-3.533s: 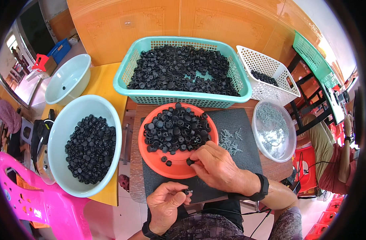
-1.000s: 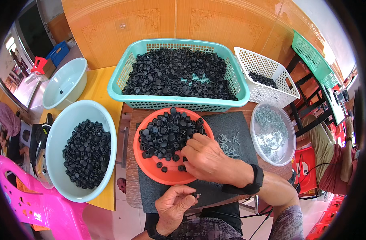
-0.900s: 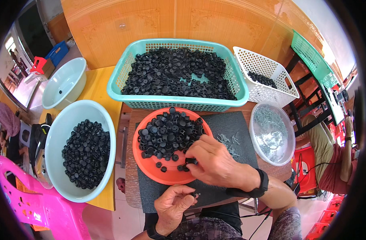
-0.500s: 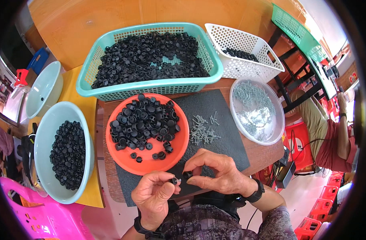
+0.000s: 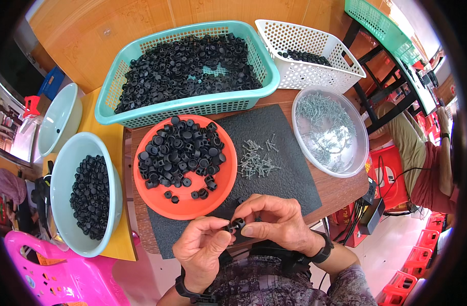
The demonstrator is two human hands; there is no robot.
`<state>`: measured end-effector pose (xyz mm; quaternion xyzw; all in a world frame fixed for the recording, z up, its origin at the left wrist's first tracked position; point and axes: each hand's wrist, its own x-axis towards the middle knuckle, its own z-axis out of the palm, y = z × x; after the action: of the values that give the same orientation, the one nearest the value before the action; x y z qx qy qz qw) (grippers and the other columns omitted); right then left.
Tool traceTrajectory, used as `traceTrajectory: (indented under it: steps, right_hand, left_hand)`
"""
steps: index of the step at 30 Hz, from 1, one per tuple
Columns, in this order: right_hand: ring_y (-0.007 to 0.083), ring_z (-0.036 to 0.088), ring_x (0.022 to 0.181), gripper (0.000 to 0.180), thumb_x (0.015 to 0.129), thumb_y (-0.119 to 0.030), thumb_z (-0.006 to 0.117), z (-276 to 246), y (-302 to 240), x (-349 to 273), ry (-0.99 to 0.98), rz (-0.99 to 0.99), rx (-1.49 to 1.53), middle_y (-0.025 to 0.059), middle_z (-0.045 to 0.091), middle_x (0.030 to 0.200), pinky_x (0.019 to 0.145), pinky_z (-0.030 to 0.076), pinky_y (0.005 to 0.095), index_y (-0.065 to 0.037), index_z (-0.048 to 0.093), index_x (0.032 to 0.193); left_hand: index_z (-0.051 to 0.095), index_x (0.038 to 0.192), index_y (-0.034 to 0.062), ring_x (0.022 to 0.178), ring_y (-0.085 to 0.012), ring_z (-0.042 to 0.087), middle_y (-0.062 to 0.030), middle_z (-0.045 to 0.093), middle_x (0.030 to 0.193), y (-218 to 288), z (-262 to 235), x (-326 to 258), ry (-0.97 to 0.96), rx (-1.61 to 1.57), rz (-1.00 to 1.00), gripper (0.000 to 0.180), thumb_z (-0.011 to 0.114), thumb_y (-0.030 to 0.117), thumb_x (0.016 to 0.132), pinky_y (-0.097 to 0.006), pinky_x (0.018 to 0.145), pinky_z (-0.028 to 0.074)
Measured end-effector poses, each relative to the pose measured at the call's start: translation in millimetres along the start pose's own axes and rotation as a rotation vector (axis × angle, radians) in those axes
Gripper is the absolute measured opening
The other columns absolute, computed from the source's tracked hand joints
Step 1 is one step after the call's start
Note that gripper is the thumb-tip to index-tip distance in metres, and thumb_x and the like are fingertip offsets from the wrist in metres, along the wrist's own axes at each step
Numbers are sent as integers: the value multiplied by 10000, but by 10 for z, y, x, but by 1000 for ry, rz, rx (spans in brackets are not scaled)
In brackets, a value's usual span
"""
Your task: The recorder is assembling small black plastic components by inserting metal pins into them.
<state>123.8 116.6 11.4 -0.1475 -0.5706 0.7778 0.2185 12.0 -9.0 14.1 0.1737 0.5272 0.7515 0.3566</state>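
Note:
In front of me both hands meet over the near edge of the black mat (image 5: 294, 191). Thumb and fingertips of my left hand (image 5: 200, 251) pinch a small black plastic piece, mostly covered by the fingers. My right hand (image 5: 280, 220) pinches a small round black plastic cap (image 5: 238, 223), which touches or nearly touches the left piece. Just beyond the hands, an orange-red plate (image 5: 159, 200) bears a heap of similar black parts (image 5: 185, 148). Right of it, a loose pile of thin metal screws (image 5: 256, 162) lies on the mat.
A green basket (image 5: 192, 106) full of black parts stands at the back, beside a white basket (image 5: 315, 77). A clear tub (image 5: 345, 171) of screws sits at right. Pale blue basins (image 5: 60, 204) stand at left, near a pink chair (image 5: 55, 273). Another person sits far right.
The two black pieces, apart before, have come together between my fingertips. My right hand has moved slightly left. The view has shifted a little.

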Motion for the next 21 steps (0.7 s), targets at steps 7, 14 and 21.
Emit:
traceTrajectory:
  steps: [7, 14, 21]
  right_hand:
    - [47, 557, 771, 238, 821, 19, 660, -7, 72, -30, 75, 155, 256, 22, 628, 886, 692, 468, 187, 26, 616, 1054]
    - [48, 561, 759, 233, 814, 29, 660, 11, 80, -35, 100, 178, 288, 23, 632, 868, 698, 480, 190, 23, 621, 1043]
    - [48, 554, 753, 225, 810, 36, 660, 16, 105, -32, 97, 142, 302, 29, 627, 870, 683, 478, 192, 27, 625, 1032]
  left_hand:
    - [592, 946, -51, 635, -133, 616, -104, 638, 798, 25, 31, -9, -9, 53, -2, 270, 734, 116, 789, -234, 576, 528]
    - [595, 951, -50, 643, -118, 610, -94, 632, 798, -11, 0, -18, -9, 114, 48, 246, 727, 85, 793, -222, 592, 523]
    - [592, 950, -54, 653, -109, 601, -84, 618, 801, -31, -26, -22, -24, 192, 80, 230, 722, 49, 791, -214, 603, 513]
